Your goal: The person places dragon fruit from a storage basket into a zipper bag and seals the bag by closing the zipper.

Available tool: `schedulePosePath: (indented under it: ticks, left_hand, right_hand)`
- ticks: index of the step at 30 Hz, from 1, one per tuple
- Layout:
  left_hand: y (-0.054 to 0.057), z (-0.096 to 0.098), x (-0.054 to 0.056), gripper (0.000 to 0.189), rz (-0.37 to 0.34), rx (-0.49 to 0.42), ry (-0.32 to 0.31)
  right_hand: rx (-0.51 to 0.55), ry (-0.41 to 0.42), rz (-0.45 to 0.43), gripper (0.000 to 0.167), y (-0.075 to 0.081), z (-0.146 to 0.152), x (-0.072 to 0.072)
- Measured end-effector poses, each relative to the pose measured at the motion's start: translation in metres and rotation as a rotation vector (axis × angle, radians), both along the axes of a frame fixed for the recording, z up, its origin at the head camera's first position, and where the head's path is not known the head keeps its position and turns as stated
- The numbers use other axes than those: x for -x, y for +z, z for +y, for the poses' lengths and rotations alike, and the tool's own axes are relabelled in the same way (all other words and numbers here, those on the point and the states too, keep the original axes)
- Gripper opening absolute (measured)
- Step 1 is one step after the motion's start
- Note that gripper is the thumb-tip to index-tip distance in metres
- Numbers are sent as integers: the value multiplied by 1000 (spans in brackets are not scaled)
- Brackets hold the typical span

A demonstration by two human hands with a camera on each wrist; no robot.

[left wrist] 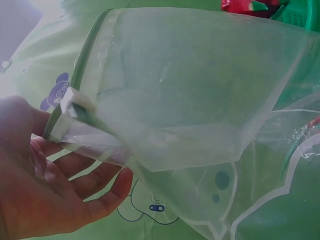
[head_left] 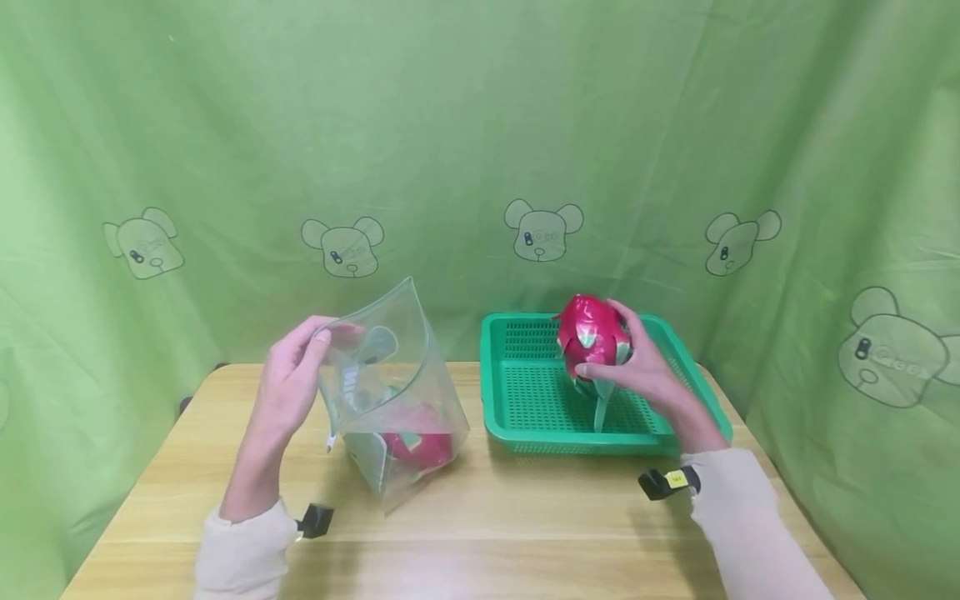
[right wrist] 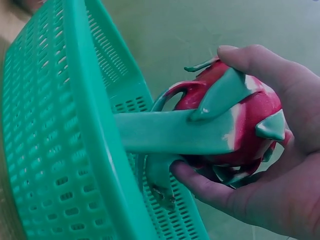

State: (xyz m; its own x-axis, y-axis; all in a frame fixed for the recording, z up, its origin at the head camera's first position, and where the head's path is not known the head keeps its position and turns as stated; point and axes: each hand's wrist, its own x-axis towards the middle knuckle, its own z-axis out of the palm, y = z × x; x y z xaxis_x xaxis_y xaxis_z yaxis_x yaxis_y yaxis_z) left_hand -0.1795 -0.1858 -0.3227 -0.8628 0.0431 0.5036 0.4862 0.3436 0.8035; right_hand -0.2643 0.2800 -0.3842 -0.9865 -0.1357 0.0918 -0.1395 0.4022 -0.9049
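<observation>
My right hand (head_left: 637,367) grips a red dragon fruit (head_left: 588,329) with green scales, held above the green plastic basket (head_left: 492,425). In the right wrist view, thumb and fingers wrap around the dragon fruit (right wrist: 250,120), and a long green leaf on it reaches toward the basket's rim (right wrist: 95,125). On the left, my left hand (head_left: 296,367) pinches the rim of a clear zip bag (head_left: 390,375) whose mouth gapes. Inside the bag's lower part lies another dragon fruit (head_left: 420,446). The left wrist view shows the bag's white zip slider (left wrist: 75,102) near my fingers.
Both the bag and the basket are on a wooden table (head_left: 450,550). A green curtain (head_left: 450,125) printed with bear heads hangs behind and at the sides. Black wrist cameras (head_left: 315,521) sit at both cuffs.
</observation>
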Motion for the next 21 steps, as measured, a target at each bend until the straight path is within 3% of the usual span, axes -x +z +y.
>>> schedulePosePath:
  ticks: [13, 21]
  left_hand:
    - [0, -5, -4, 33, -1, -12, -41]
    - [-2, -4, -7, 33, 7, -35, -30]
  right_hand:
    - [19, -16, 45, 119, 2, 2, -8]
    - [99, -89, 92, 121, 2, 1, -12]
